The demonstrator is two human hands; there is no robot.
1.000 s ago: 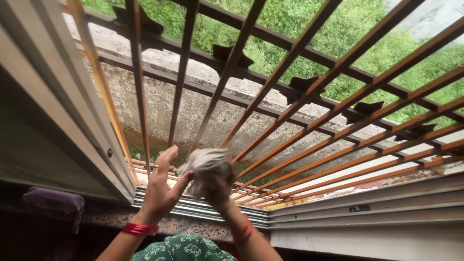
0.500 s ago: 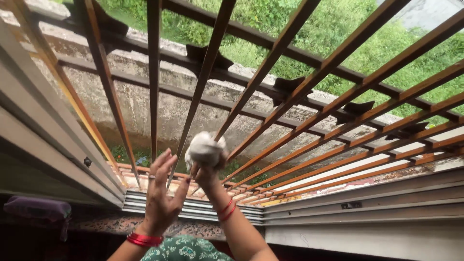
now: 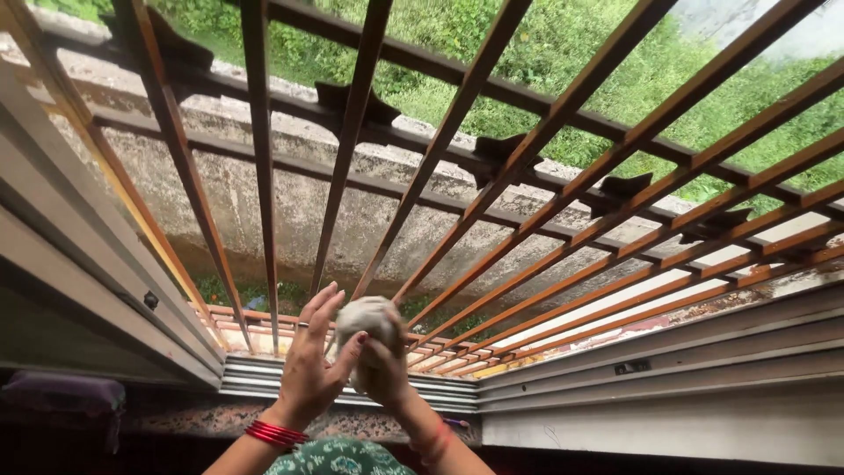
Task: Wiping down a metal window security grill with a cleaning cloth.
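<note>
Lowered — cloth wad (image 3: 365,318) between left hand (image 3: 312,369), right hand (image 3: 384,369).

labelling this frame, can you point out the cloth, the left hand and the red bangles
cloth (image 3: 365,315), head view, on its bunched top
left hand (image 3: 314,361), head view, on the back of the hand
red bangles (image 3: 274,433), head view, on the left-wrist stack

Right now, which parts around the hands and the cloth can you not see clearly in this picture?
- Cloth, head view: lower part hidden by both hands.
- Right hand: its palm and grip face away; left hand covers part of it.
- Purple thing at left: dark, too dim to identify.
- Grille bars: tops cut off by the upper edge.
</note>
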